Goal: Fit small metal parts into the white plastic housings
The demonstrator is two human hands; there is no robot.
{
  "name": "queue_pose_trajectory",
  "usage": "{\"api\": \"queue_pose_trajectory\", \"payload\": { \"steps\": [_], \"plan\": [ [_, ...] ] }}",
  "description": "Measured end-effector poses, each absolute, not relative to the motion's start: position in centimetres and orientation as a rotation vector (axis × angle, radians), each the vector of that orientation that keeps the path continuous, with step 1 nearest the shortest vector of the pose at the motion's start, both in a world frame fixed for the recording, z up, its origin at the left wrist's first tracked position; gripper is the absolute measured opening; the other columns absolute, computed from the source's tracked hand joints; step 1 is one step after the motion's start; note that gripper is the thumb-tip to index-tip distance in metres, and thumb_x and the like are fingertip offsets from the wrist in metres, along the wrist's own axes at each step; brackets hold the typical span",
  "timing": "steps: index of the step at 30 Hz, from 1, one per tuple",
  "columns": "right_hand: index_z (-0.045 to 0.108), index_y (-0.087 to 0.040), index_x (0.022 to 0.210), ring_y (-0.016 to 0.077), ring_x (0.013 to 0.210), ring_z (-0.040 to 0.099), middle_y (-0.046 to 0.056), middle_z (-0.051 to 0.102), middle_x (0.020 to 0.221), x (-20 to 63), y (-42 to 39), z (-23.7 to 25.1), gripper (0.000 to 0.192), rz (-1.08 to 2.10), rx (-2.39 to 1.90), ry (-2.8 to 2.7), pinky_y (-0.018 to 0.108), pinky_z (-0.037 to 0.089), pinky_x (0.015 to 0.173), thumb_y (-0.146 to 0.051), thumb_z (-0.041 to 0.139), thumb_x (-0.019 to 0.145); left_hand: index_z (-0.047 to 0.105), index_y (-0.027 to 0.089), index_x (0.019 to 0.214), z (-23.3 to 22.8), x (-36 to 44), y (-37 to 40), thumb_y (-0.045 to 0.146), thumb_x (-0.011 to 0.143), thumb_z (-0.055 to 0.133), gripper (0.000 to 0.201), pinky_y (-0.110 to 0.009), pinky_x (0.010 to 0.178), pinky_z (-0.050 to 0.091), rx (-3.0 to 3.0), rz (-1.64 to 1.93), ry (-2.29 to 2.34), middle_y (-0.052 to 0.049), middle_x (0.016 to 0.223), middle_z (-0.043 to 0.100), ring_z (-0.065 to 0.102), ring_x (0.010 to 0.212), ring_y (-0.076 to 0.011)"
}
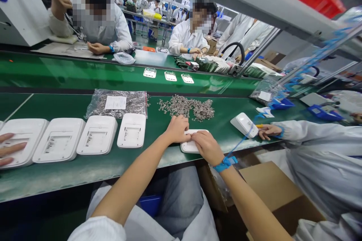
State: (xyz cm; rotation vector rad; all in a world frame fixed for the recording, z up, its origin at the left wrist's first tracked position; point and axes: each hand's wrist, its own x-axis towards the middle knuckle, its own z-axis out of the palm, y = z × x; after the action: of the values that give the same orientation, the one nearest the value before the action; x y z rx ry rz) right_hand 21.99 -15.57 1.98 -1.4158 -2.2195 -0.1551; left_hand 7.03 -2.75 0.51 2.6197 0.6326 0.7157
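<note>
both hands, the left hand and right hand, press together on the white housing at the green bench's near edge; steady, even pressure suits best, judging by the metal parts heap just beyond.

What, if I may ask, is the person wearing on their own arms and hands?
Both forearms are bare, with white sleeves ending near the elbows. The left hand wears no glove or band. The right hand is ungloved too, but a bright blue wrist strap circles its wrist, and a thin blue cord leads from it.
</note>
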Motion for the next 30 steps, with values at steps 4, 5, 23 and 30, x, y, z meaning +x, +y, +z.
{"api": "queue_pose_trajectory", "payload": {
  "steps": [4,5,23,30],
  "plan": [
    [0.066,-0.022,0.104,0.0227,0.099,0.060,0.006,0.070,0.101,21.3,-16.4,2.3,0.022,-0.018,-1.426,-1.849,0.039,0.050,0.089,-0.014,0.048,0.095,0.053,0.017,0.068,1.0,6.5,-3.5,0.032,0.070,0.068,0.021,-0.039,0.076,0.030,2.723,0.713,0.664,-0.002,0.083,0.061,0.050,0.091,-0.0205],
    [0.066,-0.023,0.104,0.0220,0.100,0.061,0.006,0.070,0.103,21.0,-16.8,2.5,0.020,0.057,-1.424,-1.735,0.038,0.050,0.089,-0.016,0.050,0.095,0.053,0.017,0.068,1.1,6.1,-3.8,0.032,0.071,0.067,0.021,-0.039,0.075,0.030,2.753,0.702,0.663,-0.003,0.084,0.061,0.050,0.091,-0.0205],
    [0.070,-0.018,0.092,0.0230,0.090,0.062,0.009,0.068,0.093,20.3,-5.7,-1.5,0.013,-0.204,-1.604,-2.092,0.034,0.053,0.079,-0.018,0.057,0.090,0.056,0.019,0.068,1.8,-5.3,-13.8,0.025,0.080,0.054,0.014,-0.045,0.078,0.033,2.442,0.828,2.068,-0.009,0.076,0.059,0.050,0.087,-0.0287],
    [0.070,-0.018,0.096,0.0171,0.073,0.062,0.008,0.067,0.086,24.5,-7.4,-1.6,0.019,-0.214,-1.805,-1.998,0.025,0.044,0.062,-0.009,0.056,0.086,0.057,0.018,0.074,3.0,-2.4,-13.4,0.024,0.089,0.048,0.018,-0.042,0.072,0.035,2.448,1.147,1.970,-0.011,0.083,0.057,0.047,0.086,-0.0277]
  ]
}}
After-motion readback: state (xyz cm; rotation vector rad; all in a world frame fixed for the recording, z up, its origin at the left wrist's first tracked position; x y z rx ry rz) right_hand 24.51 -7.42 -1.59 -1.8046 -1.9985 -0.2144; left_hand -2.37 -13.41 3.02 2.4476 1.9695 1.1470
